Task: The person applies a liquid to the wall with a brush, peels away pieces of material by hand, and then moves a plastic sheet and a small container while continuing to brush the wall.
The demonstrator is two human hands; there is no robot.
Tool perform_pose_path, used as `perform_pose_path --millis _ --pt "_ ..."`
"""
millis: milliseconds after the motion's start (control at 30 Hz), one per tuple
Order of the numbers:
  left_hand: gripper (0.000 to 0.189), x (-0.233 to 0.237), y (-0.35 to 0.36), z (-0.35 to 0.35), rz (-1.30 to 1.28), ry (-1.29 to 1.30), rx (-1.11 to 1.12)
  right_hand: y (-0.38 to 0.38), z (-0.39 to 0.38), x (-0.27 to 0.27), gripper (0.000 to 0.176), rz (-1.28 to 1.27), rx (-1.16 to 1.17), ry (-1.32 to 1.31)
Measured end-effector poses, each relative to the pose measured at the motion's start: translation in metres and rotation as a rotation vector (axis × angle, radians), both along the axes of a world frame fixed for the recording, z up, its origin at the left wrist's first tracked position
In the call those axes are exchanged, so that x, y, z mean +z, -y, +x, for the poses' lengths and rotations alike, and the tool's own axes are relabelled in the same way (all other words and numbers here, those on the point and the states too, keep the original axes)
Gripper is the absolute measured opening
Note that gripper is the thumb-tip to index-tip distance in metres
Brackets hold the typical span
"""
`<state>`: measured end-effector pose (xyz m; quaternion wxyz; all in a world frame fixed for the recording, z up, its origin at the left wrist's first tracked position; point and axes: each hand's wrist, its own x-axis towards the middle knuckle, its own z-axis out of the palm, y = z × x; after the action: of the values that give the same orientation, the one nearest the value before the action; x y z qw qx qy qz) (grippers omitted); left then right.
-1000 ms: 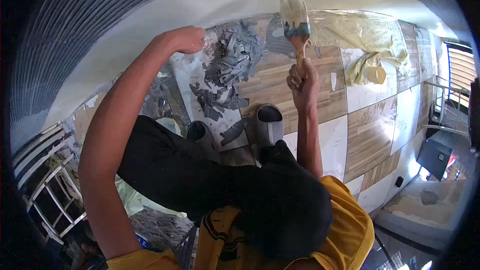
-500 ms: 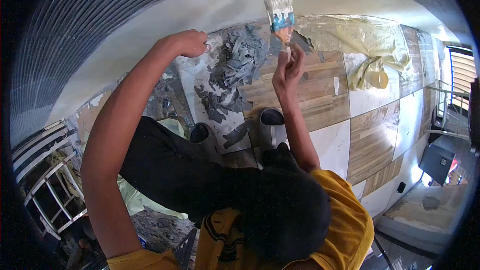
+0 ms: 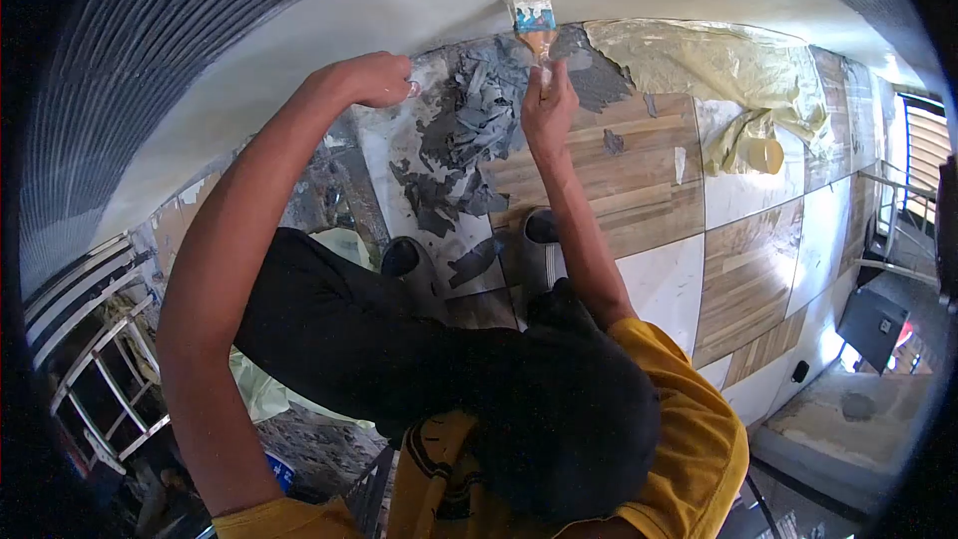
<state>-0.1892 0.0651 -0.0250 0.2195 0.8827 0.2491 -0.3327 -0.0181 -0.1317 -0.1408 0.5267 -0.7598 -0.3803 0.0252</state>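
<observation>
My right hand (image 3: 549,112) grips the handle of a paintbrush (image 3: 536,18), a wide one with pale paint-coated bristles and a blue band. Its bristles fan out against the pale lower wall (image 3: 419,10) and seem to touch it. Over to the left, my left hand (image 3: 374,80) is held closed near the foot of the wall. Something small and shiny shows at its fingertips, too little to name. Beneath and between the hands lies a heap of grey peeled scraps (image 3: 484,105) along the wall's base.
Yellowish plastic sheeting (image 3: 699,60) lies along the wall to the right, with a roll of tape (image 3: 766,156) by it. Wood-look and white tiles (image 3: 748,274) cover the floor. A metal ladder-like frame (image 3: 115,389) stands at lower left. Dark ribbed panelling (image 3: 180,40) runs above the pale wall.
My right hand has moved left with the paintbrush, and the bristles have gone from hanging together to splayed against the wall. The left hand stays nearly where it was.
</observation>
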Motion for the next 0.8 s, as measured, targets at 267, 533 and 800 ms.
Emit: perform_pose_path --millis 267,533,800 --pt "0.045 0.003 0.001 0.009 -0.025 -0.048 -0.013 0.006 0.004 -0.015 0.017 -0.132 0.029 -0.060" --pt "0.038 -0.013 0.019 0.004 0.020 -0.063 -0.053 0.024 0.016 -0.046 0.042 -0.338 -0.002 -0.194" --pt "0.061 -0.114 0.044 0.045 0.240 0.597 -0.444 0.134 0.025 0.001 0.021 0.145 -0.104 -1.140"
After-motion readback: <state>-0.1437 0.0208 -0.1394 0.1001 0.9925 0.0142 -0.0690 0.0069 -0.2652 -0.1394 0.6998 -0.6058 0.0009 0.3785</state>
